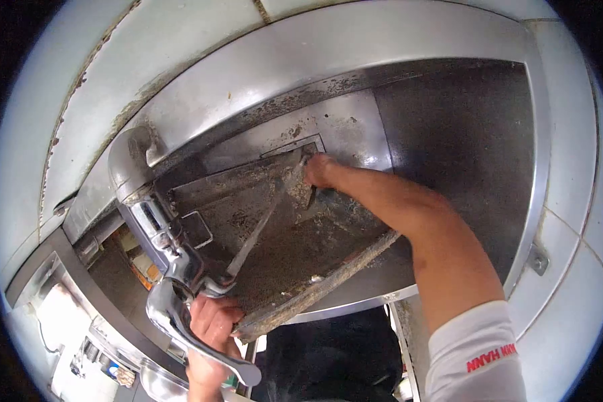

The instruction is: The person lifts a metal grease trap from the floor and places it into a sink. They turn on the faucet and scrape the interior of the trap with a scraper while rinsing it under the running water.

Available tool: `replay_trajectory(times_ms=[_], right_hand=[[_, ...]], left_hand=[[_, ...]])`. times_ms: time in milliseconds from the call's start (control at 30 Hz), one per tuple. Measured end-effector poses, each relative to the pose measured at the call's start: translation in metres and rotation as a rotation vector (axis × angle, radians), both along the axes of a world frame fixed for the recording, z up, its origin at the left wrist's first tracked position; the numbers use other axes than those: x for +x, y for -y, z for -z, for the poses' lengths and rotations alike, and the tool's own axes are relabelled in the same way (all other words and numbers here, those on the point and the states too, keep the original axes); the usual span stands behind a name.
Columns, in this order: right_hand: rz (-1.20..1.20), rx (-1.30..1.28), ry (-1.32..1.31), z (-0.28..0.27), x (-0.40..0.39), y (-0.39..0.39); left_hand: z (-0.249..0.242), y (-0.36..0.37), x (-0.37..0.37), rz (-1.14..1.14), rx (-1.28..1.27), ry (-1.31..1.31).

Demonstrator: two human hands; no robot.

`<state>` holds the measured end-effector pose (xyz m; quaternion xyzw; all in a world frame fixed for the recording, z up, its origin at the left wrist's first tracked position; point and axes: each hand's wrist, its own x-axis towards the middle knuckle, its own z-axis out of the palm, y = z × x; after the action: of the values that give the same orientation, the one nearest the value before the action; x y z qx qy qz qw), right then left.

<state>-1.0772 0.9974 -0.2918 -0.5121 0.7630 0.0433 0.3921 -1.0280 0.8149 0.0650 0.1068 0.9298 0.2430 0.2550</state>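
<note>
A large greasy metal tray with a fine mesh bottom (268,264) lies tilted in the steel sink, its walls coated with brown residue. My right hand (323,170) is closed at the tray's far corner, beside a tan, crumb-covered patch; its fingertips are partly hidden. At the near left corner, my left hand (214,325) has its fingers curled against the rim, partly behind the long tap lever. From the chrome tap (164,234) a jet of water (258,231) shoots across the tray toward my right hand. A wire handle (199,228) sticks up at the tray's left end.
The steel sink rim (315,40) curves around the far side, with tiled walls (573,254) beyond. A dark steel surface (455,127) extends right of the tray. At lower left stand a shelf edge (104,301) and a steel bowl (161,382).
</note>
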Motion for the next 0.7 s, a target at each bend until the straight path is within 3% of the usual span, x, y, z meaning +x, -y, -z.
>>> replay_trajectory(times_ms=[133, 300, 400, 467, 633, 700], right_hand=[[0.029, 0.027, -0.031, -0.023, -0.005, -0.008], [0.039, 0.071, 0.029, -0.038, -0.009, -0.005], [0.070, 0.086, 0.128, -0.076, -0.003, -0.009], [0.122, 0.133, 0.239, -0.090, -0.001, -0.012], [0.307, 0.118, 0.499, -0.099, 0.002, -0.030], [0.341, 0.316, 0.580, -0.127, 0.000, -0.029]], left_hand=[[0.007, 0.019, -0.009, 0.242, 0.217, 0.021], [0.016, 0.034, -0.005, 0.331, 0.264, 0.013], [0.017, 0.058, -0.009, 0.284, 0.027, -0.013], [0.016, 0.081, -0.017, 0.082, -0.034, 0.135], [-0.001, 0.059, -0.047, 0.343, 0.014, -0.013], [-0.008, 0.051, -0.045, 0.387, -0.002, 0.014]])
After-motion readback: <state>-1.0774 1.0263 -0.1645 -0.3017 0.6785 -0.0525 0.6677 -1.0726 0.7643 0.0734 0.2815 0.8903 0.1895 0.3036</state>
